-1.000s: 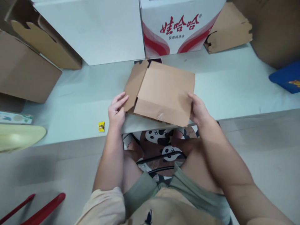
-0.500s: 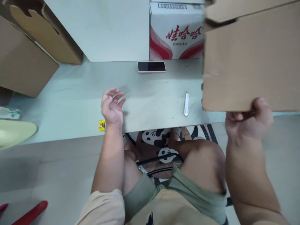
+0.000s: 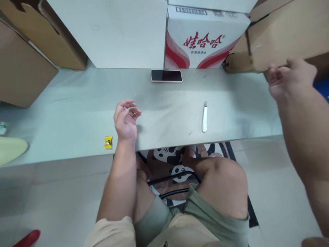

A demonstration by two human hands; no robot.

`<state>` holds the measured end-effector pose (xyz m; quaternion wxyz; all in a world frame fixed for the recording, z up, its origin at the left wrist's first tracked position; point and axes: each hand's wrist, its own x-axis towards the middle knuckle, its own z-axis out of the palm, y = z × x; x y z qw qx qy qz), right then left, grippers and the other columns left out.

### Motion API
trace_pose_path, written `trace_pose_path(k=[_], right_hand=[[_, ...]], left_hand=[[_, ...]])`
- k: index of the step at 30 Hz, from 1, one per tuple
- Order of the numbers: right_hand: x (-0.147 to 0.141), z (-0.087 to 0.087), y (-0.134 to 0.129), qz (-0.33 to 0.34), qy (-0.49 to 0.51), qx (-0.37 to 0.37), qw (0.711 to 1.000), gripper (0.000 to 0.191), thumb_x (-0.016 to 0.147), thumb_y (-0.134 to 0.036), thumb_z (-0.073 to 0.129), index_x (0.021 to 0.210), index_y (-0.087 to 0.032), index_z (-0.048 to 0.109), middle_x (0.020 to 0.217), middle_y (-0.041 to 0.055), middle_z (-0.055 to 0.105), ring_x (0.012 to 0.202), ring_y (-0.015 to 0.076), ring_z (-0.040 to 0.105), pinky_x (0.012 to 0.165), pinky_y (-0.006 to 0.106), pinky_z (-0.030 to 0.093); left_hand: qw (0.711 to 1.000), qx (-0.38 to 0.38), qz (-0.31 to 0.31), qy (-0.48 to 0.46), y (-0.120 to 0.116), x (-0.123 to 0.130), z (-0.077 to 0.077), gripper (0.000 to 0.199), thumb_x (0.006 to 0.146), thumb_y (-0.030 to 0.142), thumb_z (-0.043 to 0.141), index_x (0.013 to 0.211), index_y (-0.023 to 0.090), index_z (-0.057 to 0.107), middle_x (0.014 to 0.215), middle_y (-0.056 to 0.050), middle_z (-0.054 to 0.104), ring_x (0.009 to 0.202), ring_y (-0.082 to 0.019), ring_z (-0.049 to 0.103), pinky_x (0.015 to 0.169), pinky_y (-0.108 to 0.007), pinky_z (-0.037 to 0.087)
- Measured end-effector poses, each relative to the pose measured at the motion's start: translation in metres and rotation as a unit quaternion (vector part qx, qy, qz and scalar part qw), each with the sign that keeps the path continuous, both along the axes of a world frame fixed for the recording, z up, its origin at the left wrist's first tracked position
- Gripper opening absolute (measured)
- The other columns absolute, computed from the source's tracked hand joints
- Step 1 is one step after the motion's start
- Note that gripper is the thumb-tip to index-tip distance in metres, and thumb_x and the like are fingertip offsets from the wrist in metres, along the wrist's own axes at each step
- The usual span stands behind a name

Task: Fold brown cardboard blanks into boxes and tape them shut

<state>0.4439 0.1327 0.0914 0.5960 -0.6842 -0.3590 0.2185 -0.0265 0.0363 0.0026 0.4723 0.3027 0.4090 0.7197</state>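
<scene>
My right hand point(image 3: 290, 77) grips the lower edge of a brown cardboard box point(image 3: 280, 36) at the upper right, near the back of the table. My left hand point(image 3: 127, 120) hovers above the table with its fingers loosely curled and apart, holding nothing. A white utility knife point(image 3: 205, 118) lies on the pale table point(image 3: 164, 106), between my two hands. Beside my left wrist, close to the front edge, is a small yellow packet point(image 3: 108, 142). Farther back rests a smartphone point(image 3: 166, 76) with a dark screen.
A white box point(image 3: 115, 34) and a red-and-white carton point(image 3: 203, 41) with red lettering line the back. Brown cardboard boxes point(image 3: 23, 65) stand at the left. A pale green rounded object point(image 3: 11, 149) sits at the left edge. Something blue point(image 3: 323, 88) shows at the far right.
My right hand has carried the cardboard box away from me, toward the back right, uncovering more of the table and the red-and-white carton. My left hand has barely moved.
</scene>
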Motion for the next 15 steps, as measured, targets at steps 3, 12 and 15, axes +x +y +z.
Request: trace_pose_path(k=[3, 12, 15], right_hand=[[-0.050, -0.014, -0.018, 0.018, 0.087, -0.073, 0.993, 0.025, 0.095, -0.016, 0.043, 0.119, -0.019, 0.049, 0.109, 0.0069, 0.069, 0.063, 0.0062, 0.068, 0.055, 0.020, 0.053], [-0.073, -0.098, -0.098, 0.089, -0.128, -0.172, 0.973, 0.036, 0.084, -0.025, 0.054, 0.120, -0.023, 0.052, 0.134, 0.0097, 0.063, 0.106, 0.0186, 0.069, 0.099, 0.039, 0.055], [-0.057, -0.096, -0.093, 0.092, -0.217, -0.205, 0.950, 0.031, 0.082, -0.026, 0.055, 0.113, -0.021, 0.059, 0.130, 0.0125, 0.065, 0.120, 0.0238, 0.062, 0.110, 0.044, 0.045]], left_hand=[[1.000, 0.002, 0.005, 0.011, 0.002, 0.000, 0.002, 0.026, 0.065, 0.044, 0.071, 0.083, 0.025, 0.070, 0.085, -0.004, 0.065, 0.065, -0.014, 0.060, 0.061, -0.025, 0.052], [1.000, 0.006, -0.017, -0.002, 0.001, -0.001, 0.006, 0.028, 0.064, 0.045, 0.071, 0.083, 0.024, 0.069, 0.082, -0.003, 0.065, 0.065, -0.014, 0.061, 0.061, -0.025, 0.052], [1.000, 0.005, -0.015, -0.006, -0.002, 0.000, 0.007, 0.028, 0.064, 0.045, 0.071, 0.082, 0.024, 0.070, 0.082, -0.003, 0.065, 0.065, -0.014, 0.060, 0.061, -0.025, 0.051]])
